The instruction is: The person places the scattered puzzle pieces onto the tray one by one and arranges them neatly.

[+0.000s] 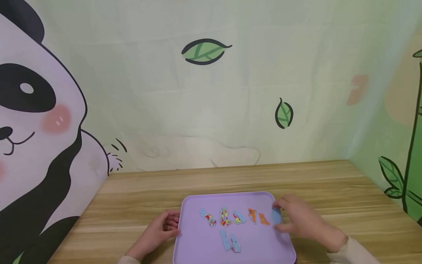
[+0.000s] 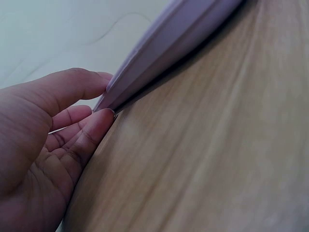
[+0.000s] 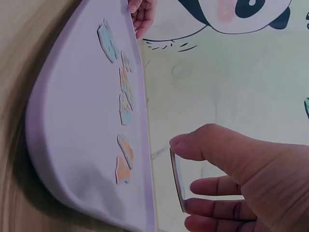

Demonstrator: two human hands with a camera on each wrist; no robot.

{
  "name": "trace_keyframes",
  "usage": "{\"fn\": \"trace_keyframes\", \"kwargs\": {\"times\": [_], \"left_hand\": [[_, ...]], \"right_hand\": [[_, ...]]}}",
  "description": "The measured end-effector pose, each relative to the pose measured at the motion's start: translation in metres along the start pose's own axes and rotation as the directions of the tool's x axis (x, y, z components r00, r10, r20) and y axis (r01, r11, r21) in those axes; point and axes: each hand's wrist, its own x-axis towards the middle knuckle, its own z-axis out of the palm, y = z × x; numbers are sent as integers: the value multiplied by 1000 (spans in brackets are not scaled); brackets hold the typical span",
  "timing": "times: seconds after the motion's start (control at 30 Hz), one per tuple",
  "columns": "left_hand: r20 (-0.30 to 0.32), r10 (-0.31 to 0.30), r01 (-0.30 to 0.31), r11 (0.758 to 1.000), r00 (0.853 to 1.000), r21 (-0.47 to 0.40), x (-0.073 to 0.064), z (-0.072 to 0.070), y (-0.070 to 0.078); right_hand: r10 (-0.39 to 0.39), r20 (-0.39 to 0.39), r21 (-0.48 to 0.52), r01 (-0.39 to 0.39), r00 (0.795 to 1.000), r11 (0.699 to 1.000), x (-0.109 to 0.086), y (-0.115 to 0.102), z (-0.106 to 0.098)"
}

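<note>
My right hand (image 1: 301,217) pinches a flat light-blue puzzle piece (image 1: 276,216) between thumb and fingers, over the right rim of a purple tray (image 1: 196,245). In the right wrist view that piece (image 3: 177,182) appears edge-on, thumb on one end and fingers at the other. At the tray's left side, my left hand (image 1: 158,228) holds the rim with thumb and fingertips. Across the tray lie multicoloured pieces (image 1: 225,217) in a row, with orange pieces (image 1: 252,216) at its right end. Two mostly blue pieces (image 1: 235,244) lie side by side below that row.
Under the tray is a wood-grain table (image 1: 148,190), with its surface running back to a pale green wall (image 1: 158,91). On the wall are a large panda drawing (image 1: 26,146) at the left and printed leaves (image 1: 206,52).
</note>
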Motion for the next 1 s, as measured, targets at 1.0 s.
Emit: {"fn": "trace_keyframes", "kwargs": {"times": [1.0], "left_hand": [[-5, -9, 9, 1000, 1000, 6, 0, 0, -2]], "right_hand": [[-157, 72, 123, 147, 985, 981, 9, -31, 20]]}}
